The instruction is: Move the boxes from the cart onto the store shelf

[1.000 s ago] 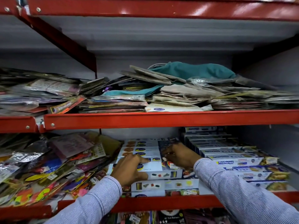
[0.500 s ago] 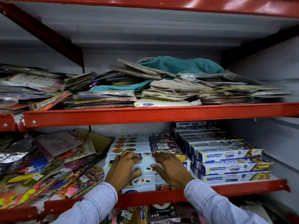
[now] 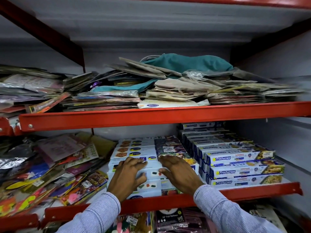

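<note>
A stack of long white boxes (image 3: 134,151) with printed pictures lies in the middle of the lower red shelf (image 3: 244,193). My left hand (image 3: 127,177) rests flat on the front of the top boxes, fingers spread. My right hand (image 3: 178,174) lies flat beside it on the same stack, thumb towards the left hand. Neither hand grips a box. To the right stands a stepped pile of blue-and-white Freshwrapp boxes (image 3: 239,165). The cart is out of view.
Loose colourful packets (image 3: 50,169) slope down at the left of the lower shelf. The upper shelf (image 3: 151,115) carries flat packets and a teal cloth bag (image 3: 185,63). More packets (image 3: 170,217) hang below the lower shelf edge.
Both hands slid from the back of the white box stack towards its front and now lie flat on it. The view has dropped and moved closer.
</note>
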Demonstrator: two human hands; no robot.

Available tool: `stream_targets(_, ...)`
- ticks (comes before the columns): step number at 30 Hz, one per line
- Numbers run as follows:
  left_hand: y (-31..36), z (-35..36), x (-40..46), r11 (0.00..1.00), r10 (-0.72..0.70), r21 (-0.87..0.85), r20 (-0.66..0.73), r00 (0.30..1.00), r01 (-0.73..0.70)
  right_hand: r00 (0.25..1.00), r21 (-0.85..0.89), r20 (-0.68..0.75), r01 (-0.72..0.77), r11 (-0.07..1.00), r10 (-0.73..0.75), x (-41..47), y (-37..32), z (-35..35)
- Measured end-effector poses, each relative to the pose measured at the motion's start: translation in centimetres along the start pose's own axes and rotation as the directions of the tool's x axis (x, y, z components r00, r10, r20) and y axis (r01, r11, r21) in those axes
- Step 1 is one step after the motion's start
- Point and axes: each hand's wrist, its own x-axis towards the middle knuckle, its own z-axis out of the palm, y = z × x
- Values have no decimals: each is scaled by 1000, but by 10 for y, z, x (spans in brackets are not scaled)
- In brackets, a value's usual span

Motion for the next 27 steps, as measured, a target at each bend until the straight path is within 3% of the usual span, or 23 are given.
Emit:
stream_targets(12, -1, 19, -14, 984, 58, 171, -97, 994, -41, 989, -112, -138, 32, 993, -48, -2, -1, 13)
stream_targets(18, 4, 26, -21, 923, 85, 382, -71, 994, -52, 971, -221, -240, -59, 973, 4, -12, -15, 36)
stream_targets(27, 6, 30, -24, 904, 51, 427, -85, 995, -9, 961, -206, -267, -135, 969, 78, -12, -21, 45)
